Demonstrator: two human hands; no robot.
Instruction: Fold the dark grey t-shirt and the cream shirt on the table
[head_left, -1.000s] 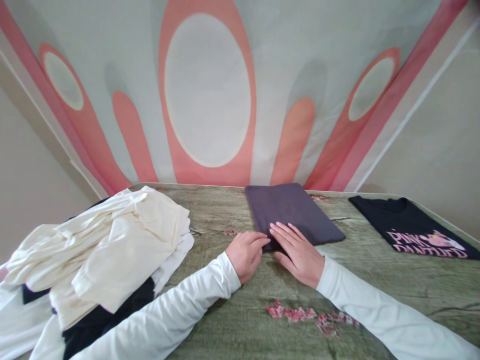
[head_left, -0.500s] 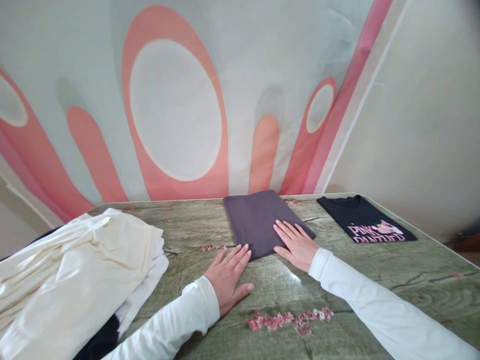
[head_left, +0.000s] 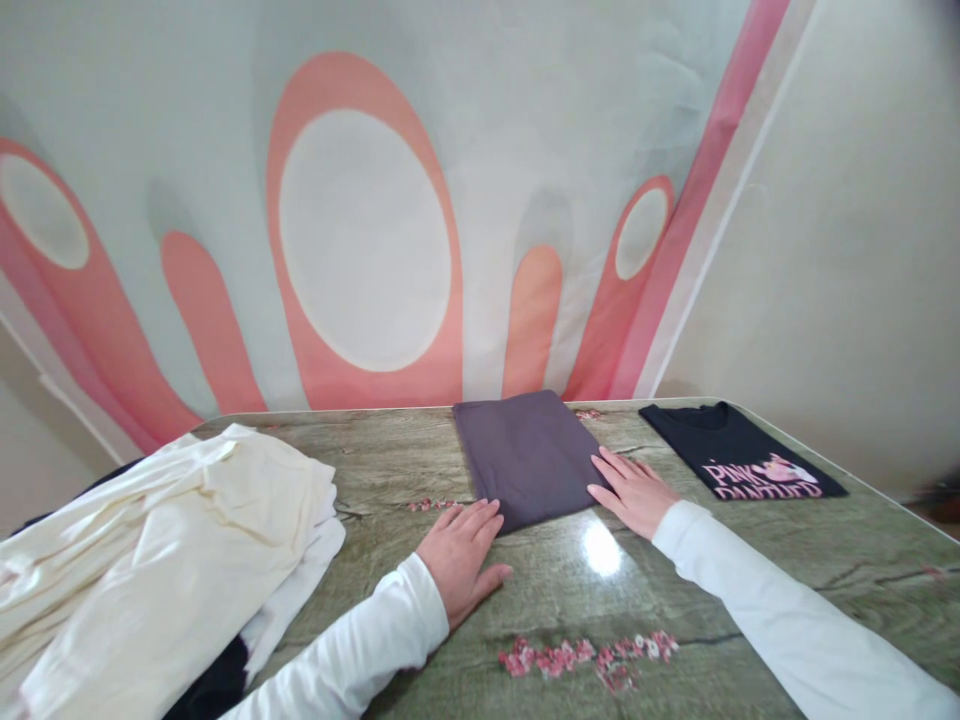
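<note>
The pile of cream clothes [head_left: 172, 540] on the left runs out of the frame at the left and near edges, so its full extent cannot be told. A dark garment [head_left: 214, 685] shows only as a sliver under its near side. The pink lettering on the black shirt [head_left: 742, 462] at the far right is partly readable, but its lower line is cut short by the fold. Both white sleeves leave the frame at the near edge.

The folded grey shirt [head_left: 525, 455] lies flat at the far middle of the table [head_left: 787, 560], its far edge close to the table's far rim, below the pink and grey wall hanging [head_left: 360, 240]. The left hand [head_left: 461, 560] rests palm down on the table, fingers stretched and slightly spread, gripping nothing; its fingertips reach the shirt's near left corner. The right hand [head_left: 634, 492] also lies flat and open, holding nothing, with its fingers against the shirt's right edge by the near right corner.

Bare tabletop lies between the pile and the grey shirt. More lies between the grey shirt and the black shirt, and across the near right. A glare spot sits between the two hands.
</note>
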